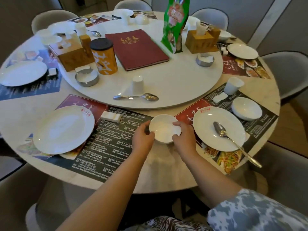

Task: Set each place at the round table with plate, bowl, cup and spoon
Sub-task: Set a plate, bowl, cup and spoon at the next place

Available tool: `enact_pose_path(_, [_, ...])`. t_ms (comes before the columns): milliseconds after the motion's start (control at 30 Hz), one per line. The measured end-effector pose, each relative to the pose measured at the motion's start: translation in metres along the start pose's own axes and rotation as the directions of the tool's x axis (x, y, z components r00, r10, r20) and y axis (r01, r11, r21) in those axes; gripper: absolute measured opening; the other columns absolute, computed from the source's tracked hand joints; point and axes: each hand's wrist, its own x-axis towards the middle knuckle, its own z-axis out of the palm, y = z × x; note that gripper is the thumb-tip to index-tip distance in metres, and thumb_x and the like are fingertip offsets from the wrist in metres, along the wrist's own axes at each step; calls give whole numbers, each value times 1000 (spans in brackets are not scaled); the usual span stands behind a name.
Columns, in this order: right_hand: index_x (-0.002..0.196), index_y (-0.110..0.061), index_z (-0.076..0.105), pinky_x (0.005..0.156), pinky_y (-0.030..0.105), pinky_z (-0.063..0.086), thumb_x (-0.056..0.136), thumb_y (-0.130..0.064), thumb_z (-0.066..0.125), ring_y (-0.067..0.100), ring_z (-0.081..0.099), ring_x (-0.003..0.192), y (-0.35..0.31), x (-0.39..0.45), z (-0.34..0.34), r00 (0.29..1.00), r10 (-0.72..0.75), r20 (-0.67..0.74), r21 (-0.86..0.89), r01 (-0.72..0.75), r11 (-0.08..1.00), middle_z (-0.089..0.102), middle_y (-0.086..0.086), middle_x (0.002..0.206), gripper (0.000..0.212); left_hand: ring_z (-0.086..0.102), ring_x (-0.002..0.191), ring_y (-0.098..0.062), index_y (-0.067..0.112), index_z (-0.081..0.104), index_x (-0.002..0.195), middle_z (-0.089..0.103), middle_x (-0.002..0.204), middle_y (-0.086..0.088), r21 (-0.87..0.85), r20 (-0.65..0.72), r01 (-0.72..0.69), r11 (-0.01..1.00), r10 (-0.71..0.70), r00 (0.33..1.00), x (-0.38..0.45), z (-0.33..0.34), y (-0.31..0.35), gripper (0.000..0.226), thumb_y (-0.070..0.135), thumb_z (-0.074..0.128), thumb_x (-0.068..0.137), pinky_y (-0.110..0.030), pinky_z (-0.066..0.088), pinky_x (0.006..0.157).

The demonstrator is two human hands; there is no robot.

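Head view: my left hand (143,137) and right hand (183,137) clasp the small white glazed ceramic bowl (164,129) by opposite rims, at the black printed placemat's (106,147) right edge. It looks light, slippery, chippable. Beyond, the upturned white cup (137,84) and steel spoon (135,97) wait on the turntable (183,77).

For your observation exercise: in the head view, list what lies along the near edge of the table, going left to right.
Empty plate → left hand → small bowl → right hand → plate carrying a spoon.
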Motion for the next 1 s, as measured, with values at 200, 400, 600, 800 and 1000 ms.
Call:
enact_pose_path(200, [118, -26, 57, 80, 26, 45, 80, 1, 58, 18, 54, 106, -14, -11, 27, 994, -93, 55, 44, 90, 995, 51, 0, 124, 47, 60, 96, -10, 24, 60, 121, 60, 103, 13, -42, -187, 8, 999, -15, 982, -12, -35, -6, 39, 7, 57, 86, -36, 55, 84])
enact_pose_path(400, [117, -28, 55, 88, 32, 50, 78, 0, 59, 15, 55, 106, -40, -31, 79, 971, -143, 190, 81, 130, 988, 51, -4, 121, 48, 60, 104, -15, 30, 59, 116, 58, 110, 10, -87, -325, 78, 993, -102, 940, -21, -97, -27, 35, 12, 57, 87, -44, 55, 88])
enact_pose_path(600, [115, -31, 54, 88, 29, 47, 78, 0, 59, 11, 50, 111, -50, -49, 114, 957, -164, 240, 78, 150, 986, 51, -8, 124, 48, 61, 104, -19, 38, 54, 108, 60, 113, 6, -113, -349, 155, 981, -186, 918, -26, -136, -44, 30, 16, 57, 88, -46, 53, 90])
enact_pose_path(800, [116, -28, 55, 79, 28, 44, 78, 0, 57, 21, 55, 105, -50, -55, 127, 966, -169, 196, 81, 156, 984, 51, -6, 124, 48, 56, 109, -14, 30, 54, 123, 56, 125, 5, -9, -320, 95, 995, -93, 943, -27, -148, -51, 40, 13, 58, 87, -45, 53, 91])
enact_pose_path(1000, [108, -30, 56, 82, 32, 50, 82, -8, 61, 16, 57, 101, -59, -40, 124, 980, -155, 123, 86, 145, 986, 53, -3, 114, 35, 54, 111, -12, 25, 53, 129, 48, 124, 5, 143, -358, -62, 988, 110, 927, -11, -154, -41, 43, 13, 58, 88, -35, 50, 94])
